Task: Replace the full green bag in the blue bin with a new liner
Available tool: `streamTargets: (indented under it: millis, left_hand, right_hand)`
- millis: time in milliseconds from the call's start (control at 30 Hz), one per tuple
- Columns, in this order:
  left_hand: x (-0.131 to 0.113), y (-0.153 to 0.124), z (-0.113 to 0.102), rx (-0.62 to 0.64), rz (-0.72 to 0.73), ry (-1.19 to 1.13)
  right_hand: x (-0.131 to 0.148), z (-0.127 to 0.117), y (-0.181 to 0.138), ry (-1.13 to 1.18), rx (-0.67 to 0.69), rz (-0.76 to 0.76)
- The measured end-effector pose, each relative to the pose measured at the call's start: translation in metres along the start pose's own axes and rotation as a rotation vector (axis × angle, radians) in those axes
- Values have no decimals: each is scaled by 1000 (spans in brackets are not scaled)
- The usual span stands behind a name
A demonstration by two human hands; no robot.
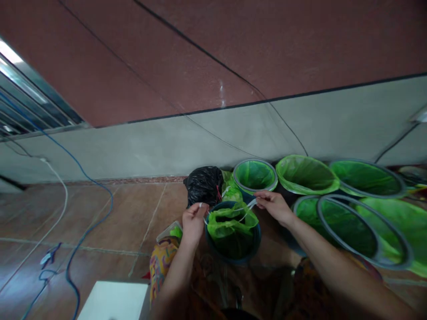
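Between my hands, a green plastic bag hangs bunched inside a dark teal bin on the floor. My left hand is closed in a pinch at the bag's left side, with a bit of white drawstring showing at its fingertips. At the upper right of the bag, my right hand pinches the other end of this white string. The string runs loosely across the bag's mouth. Just behind the bin sits a knotted black plastic bag.
Several green-lined bins, one of them a grey-rimmed bin, stand along the wall. A loose grey ring leans at the right. A small clear container, a white box and a blue cable are at the left.
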State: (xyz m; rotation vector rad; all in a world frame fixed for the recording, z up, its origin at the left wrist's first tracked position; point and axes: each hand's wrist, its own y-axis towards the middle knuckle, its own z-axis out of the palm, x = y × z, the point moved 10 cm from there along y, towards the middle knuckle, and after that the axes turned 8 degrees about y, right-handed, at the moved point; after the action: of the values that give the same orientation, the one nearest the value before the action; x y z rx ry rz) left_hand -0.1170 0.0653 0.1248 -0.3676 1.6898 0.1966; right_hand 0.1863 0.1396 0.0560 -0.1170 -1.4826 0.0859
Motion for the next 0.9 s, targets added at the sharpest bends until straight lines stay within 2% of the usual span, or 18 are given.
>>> streamTargets:
  millis: [167, 267, 333, 467, 567, 767, 900]
  left_hand:
    - [-37, -3, 23, 158, 209, 279]
    - [-56, 0, 25, 169, 318, 350]
    - [-61, 6, 23, 160, 312, 302]
    - [-54, 17, 27, 188, 174, 165]
    - [-62, 15, 44, 285, 226, 162]
    - [-87, 8, 92, 447, 465, 384]
    - [-81, 11, 115, 537, 516, 437]
  right_hand:
    - [27, 33, 5, -20, 118, -83]
    - [42, 40, 4, 1, 133, -137]
    - [48, 44, 2, 35, 149, -156]
    - [48, 52, -1, 115, 157, -116]
    - [51, 65, -7, 135, 215, -135]
    - [44, 108, -26, 21, 432, -175]
    - [36, 124, -23, -6, 443, -182]
